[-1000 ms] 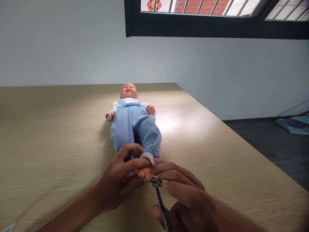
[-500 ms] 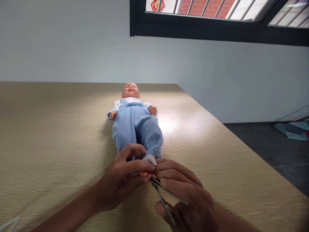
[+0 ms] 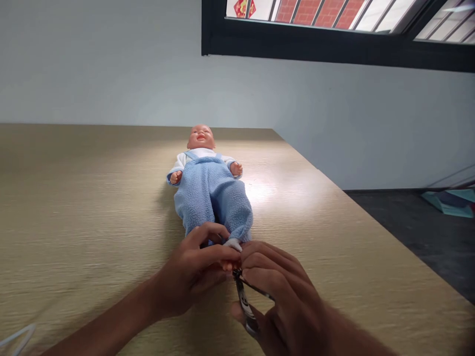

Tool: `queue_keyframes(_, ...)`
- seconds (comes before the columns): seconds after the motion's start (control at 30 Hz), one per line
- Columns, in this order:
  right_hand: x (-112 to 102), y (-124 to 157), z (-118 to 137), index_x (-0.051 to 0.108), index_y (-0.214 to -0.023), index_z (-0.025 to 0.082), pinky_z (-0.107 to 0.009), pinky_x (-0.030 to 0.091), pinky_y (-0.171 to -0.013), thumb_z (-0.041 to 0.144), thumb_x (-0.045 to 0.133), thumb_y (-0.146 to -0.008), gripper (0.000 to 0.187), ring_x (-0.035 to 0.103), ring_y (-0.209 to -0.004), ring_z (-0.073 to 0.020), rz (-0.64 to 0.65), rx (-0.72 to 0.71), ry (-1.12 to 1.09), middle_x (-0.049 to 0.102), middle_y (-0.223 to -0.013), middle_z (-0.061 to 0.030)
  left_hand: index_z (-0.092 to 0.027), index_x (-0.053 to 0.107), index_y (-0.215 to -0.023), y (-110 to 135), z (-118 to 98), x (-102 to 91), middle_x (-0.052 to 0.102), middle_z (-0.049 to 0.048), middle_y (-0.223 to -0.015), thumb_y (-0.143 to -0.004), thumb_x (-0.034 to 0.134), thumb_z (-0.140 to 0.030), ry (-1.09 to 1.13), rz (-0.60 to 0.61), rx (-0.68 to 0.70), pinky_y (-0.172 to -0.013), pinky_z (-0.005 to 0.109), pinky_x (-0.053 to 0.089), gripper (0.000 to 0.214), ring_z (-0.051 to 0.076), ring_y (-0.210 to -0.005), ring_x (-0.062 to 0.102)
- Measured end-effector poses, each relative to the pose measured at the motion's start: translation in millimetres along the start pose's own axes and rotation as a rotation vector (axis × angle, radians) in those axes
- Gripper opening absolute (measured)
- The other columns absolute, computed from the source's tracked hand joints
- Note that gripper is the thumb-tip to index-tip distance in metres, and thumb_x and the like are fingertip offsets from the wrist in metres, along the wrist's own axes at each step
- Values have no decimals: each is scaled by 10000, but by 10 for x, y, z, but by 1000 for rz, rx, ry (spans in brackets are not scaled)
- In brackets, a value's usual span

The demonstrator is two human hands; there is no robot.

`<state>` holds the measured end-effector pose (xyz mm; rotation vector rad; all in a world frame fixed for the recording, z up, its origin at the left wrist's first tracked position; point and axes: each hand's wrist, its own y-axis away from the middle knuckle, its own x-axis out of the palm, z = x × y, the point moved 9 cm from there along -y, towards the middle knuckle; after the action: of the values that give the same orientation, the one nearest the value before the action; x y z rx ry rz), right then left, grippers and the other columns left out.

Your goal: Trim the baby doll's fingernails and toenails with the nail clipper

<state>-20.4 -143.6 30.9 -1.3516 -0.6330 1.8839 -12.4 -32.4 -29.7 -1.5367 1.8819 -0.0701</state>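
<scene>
A baby doll (image 3: 210, 193) in blue fleece overalls and a white shirt lies on its back on the wooden table (image 3: 85, 207), head away from me. My left hand (image 3: 195, 274) is closed around the doll's foot at the near end. My right hand (image 3: 282, 296) grips a metal nail clipper (image 3: 244, 296), its jaws against the doll's toes. The foot is mostly hidden between my fingers.
The table's right edge runs diagonally, with dark floor (image 3: 426, 227) beyond it. A pale wall and a dark window frame (image 3: 334, 44) stand behind. A teal object (image 3: 451, 202) lies on the floor at far right. A thin white loop (image 3: 17, 336) shows at the bottom left.
My right hand has closed further in on the doll's foot and squeezed the clipper's handles closer together. The view shifted slightly; the doll stays put.
</scene>
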Motion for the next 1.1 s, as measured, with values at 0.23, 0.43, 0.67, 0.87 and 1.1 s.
queue_keyframes(0.23, -40, 5, 17, 542, -954, 167, -373, 604, -693, 266, 518, -981, 105, 677, -698, -206, -13, -17, 60, 670, -716, -44, -204, 668, -1148, -19, -6, 10, 510, 103, -1168, -1013, 513, -357, -24, 7, 13, -913, 338, 511, 257, 204, -996, 574)
queue_keyframes(0.43, -59, -3, -39, 539, -970, 181, -350, 599, -650, 315, 521, -986, 136, 691, -675, -203, -56, 8, 68, 684, -715, -33, -196, 681, -1144, -19, -3, 0, 524, 110, -1158, -1015, 500, -403, -1, -2, 21, -900, 339, 526, 303, 204, -975, 588)
queue_keyframes(0.67, -16, 1, -23, 527, -936, 176, -365, 590, -694, 284, 520, -984, 119, 687, -693, -204, -45, 22, 52, 673, -740, -48, -186, 680, -1150, -23, -25, -9, 522, 105, -1124, -1020, 494, -382, 28, -7, 37, -875, 319, 514, 300, 191, -957, 573)
queue_keyframes(0.87, 26, 13, -82, 506, -944, 186, -368, 553, -659, 292, 513, -976, 111, 638, -644, -192, 6, 75, 32, 650, -728, -33, -198, 674, -1144, -28, -27, -9, 526, 99, -1126, -1017, 505, -361, 9, -13, 49, -867, 311, 508, 267, 189, -956, 563)
queue_keyframes(1.1, 65, -51, -78, 483, -929, 197, -331, 514, -673, 260, 475, -994, 91, 637, -660, -180, 153, 103, 44, 630, -739, -12, -188, 670, -1133, -28, -14, -10, 531, 103, -1136, -1010, 516, -359, 3, -18, 85, -880, 305, 504, 261, 191, -967, 559)
